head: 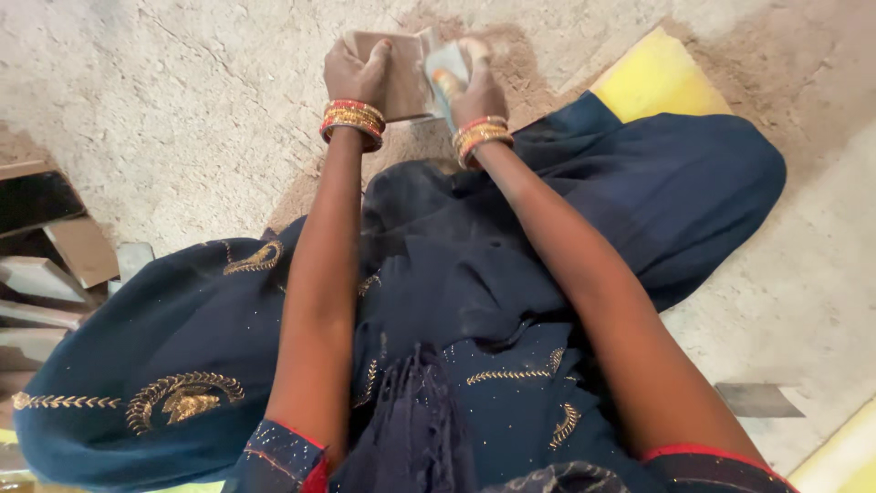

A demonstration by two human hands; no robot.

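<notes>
I'm seeing both hands out at full reach over the concrete floor (182, 110), near the top edge of the head view. The left hand (354, 75) is gripping a flat brown rectangular piece (401, 82), fingers wrapped over its left edge, thumb on top. The right hand (474, 87) is pressing a folded greyish pad (447, 66) onto that piece's right side, fingers curled down over it, so both hands are closed on something, nothing spread wide. The piece is lying directly between the two hands, touching both, long axis looking roughly left to right across the view, though the right end is hidden under the pad, so I'm not sure of its full extent. It's sitting low over a patch of brown dust (511, 55) on the floor; I can't tell if it's resting on the floor or being held just above. Neither hand is nearer, both are on it. Both forearms are running nearly straight and converging toward the piece, wrists stacked with red and gold bangles (354, 121). Dark blue embroidered cloth (566, 228) is covering the lap below the arms. A yellow block (652, 78) is sitting just right of the hands, and a pile of similar flat pieces (55, 265) is lying at the floor's left edge, well apart.
</notes>
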